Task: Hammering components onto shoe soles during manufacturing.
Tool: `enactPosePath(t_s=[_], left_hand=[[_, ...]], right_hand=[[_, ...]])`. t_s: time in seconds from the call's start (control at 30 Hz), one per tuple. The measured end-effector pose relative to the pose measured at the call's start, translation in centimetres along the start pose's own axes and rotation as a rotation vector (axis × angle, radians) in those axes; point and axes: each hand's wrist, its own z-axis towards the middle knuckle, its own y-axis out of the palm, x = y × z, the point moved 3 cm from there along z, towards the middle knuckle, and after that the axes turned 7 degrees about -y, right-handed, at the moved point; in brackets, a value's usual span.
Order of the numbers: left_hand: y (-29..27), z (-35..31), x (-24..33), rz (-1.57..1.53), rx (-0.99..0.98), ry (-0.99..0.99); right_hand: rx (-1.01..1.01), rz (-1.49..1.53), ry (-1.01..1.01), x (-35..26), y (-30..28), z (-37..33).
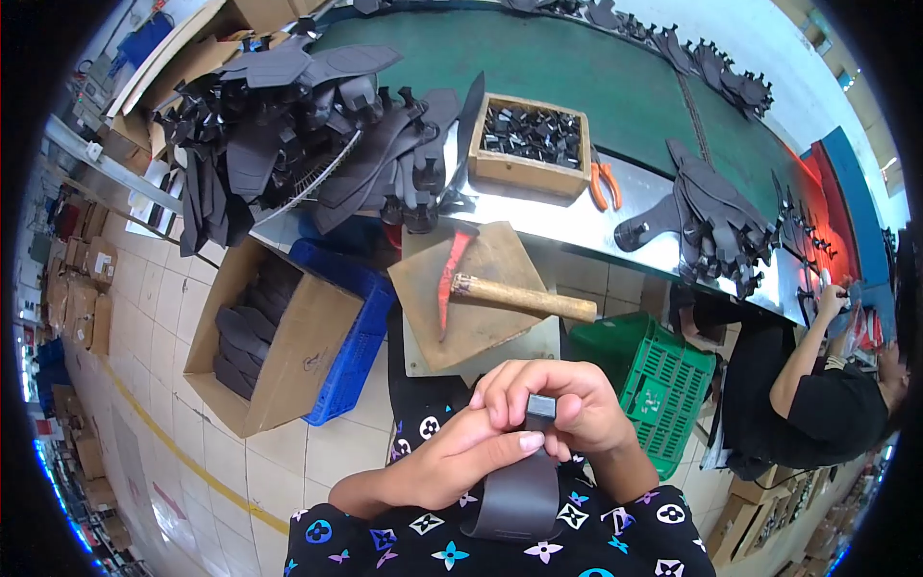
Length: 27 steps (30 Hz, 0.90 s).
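Note:
In front of my lap I hold a dark brown leather-like strap piece (520, 502), its wide, curved end hanging down over my patterned clothing. A small shiny black rectangular clip (540, 407) sits at its narrow upper end. My left hand (460, 452) is closed on the strap, its thumb lying just below the clip. My right hand (569, 402) has its fingers curled around the clip, thumb on the right side. Beyond my hands, a hammer (524, 296) with a red head and wooden handle rests on a tan board (413, 288).
A wooden box (529, 180) of black clips and orange-handled pliers (605, 185) lie on the bench. Piles of dark strap pieces (260, 144) stand left, more (707, 207) right. A cardboard box (312, 341), blue crate (362, 356) and green crate (663, 394) flank me. Another person (836, 413) works at right.

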Motion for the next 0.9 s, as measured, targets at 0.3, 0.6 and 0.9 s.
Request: enactPosePath(t_s=[0.3, 0.6, 0.9], left_hand=[[1.4, 0.5, -0.6, 0.04, -0.065, -0.041], [1.4, 1.6, -0.7, 0.027, -0.048, -0.091], [-0.5, 4.1, -0.5, 0.022, 0.15, -0.032]], right_hand=[[0.014, 0.126, -0.11, -0.4, 0.5, -0.9], [-0.01, 0.152, -0.258, -0.2, -0.6, -1.1], [0.247, -0.135, -0.082, 0.2, -3.4, -1.8]])
